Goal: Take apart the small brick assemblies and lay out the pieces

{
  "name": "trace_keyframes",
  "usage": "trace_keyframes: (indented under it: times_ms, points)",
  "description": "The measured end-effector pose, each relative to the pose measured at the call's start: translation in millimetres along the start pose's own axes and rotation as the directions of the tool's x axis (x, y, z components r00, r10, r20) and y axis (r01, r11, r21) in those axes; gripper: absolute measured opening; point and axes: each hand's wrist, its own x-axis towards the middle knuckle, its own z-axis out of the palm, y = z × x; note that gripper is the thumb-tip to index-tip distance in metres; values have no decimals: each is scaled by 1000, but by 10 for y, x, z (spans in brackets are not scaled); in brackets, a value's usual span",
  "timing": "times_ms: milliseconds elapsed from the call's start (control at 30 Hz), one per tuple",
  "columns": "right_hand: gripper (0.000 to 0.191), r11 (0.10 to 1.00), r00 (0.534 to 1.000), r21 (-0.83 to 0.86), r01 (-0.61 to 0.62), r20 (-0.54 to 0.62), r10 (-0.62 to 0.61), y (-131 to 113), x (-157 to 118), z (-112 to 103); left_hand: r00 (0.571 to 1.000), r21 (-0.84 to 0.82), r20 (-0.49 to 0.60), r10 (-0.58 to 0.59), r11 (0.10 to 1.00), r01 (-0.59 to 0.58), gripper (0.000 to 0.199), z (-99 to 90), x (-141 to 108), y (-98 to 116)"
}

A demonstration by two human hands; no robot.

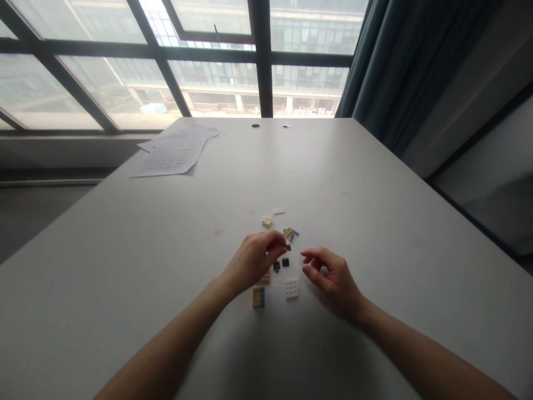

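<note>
My left hand (261,253) pinches a small dark brick (288,247) between thumb and fingertips, above the loose pieces. To its right, my right hand (327,272) hovers with thumb and fingers apart and nothing between them. Two black bricks (285,261) lie under and beside the left fingers. Nearest me are a white studded plate (292,288) and a tan-and-blue block (259,298); a tan studded piece (265,277) behind it is partly hidden by my left hand. Beyond the hands lie yellow and grey pieces (288,232) and cream bricks (267,221).
A flat white piece (278,211) lies farthest out in the group. Printed paper sheets (170,153) rest at the far left of the white table (375,211). Two round cable holes (255,126) sit near its far edge, before the windows. A dark curtain (387,72) hangs at right.
</note>
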Motion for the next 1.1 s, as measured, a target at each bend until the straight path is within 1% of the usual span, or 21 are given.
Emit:
trace_keyframes:
  times_ms: [67, 133, 233, 300, 367, 467, 533, 633, 700, 767, 867, 933, 967, 1033, 1100]
  points:
    - [21, 995, 1000, 99, -13, -25, 15, -8, -21, 31, 998, -85, -25, 51, 995, -53, 5, 40, -67, 92]
    - [20, 981, 999, 193, -22, -25, 28, -11, -49, 61, 988, -106, -73, 137, 984, -145, 6, 90, -125, 161]
    - [15, 960, 999, 279, -25, -27, 33, -11, -85, 88, 943, -72, -135, 305, 946, -316, 7, 162, -178, 205]
    - [11, 962, 999, 274, -6, -44, 19, -11, -95, 92, 915, -55, -152, 374, 921, -386, 9, 192, -190, 201]
    - [10, 968, 997, 250, 24, -73, -6, -6, -96, 93, 907, -54, -159, 390, 914, -402, 9, 205, -190, 186]
    - [11, 971, 992, 233, 61, -123, -32, 20, -96, 103, 914, -72, -150, 376, 918, -390, 8, 200, -182, 173]
    - [15, 969, 987, 239, 65, -159, -27, 43, -100, 116, 914, -88, -144, 379, 915, -393, 7, 194, -179, 174]
    - [21, 963, 976, 252, 90, -215, -35, 47, -110, 124, 915, -91, -169, 368, 918, -386, 5, 199, -184, 180]
    - [18, 962, 968, 223, 156, -228, -104, 16, -114, 114, 913, -89, -183, 365, 919, -385, 5, 214, -190, 179]
    - [16, 955, 953, 162, 248, -218, -210, -29, -116, 93, 908, -92, -184, 377, 913, -398, 8, 229, -191, 173]
    - [21, 921, 906, 44, 388, -203, -372, -83, -115, 46, 906, -70, -166, 390, 911, -406, 9, 231, -175, 152]
    - [22, 876, 859, -62, 479, -172, -482, -91, -106, -1, 907, -8, -137, 398, 915, -403, 7, 203, -162, 132]
    - [21, 844, 833, -121, 522, -138, -535, -86, -98, -29, 906, 38, -121, 407, 914, -405, 5, 179, -162, 123]
    - [18, 771, 788, -232, 593, -29, -615, -65, -80, -91, 896, 144, -93, 434, 896, -419, 4, 121, -189, 112]
    - [14, 700, 757, -313, 642, 114, -643, -35, -62, -148, 881, 248, -64, 469, 863, -441, 6, 71, -263, 118]
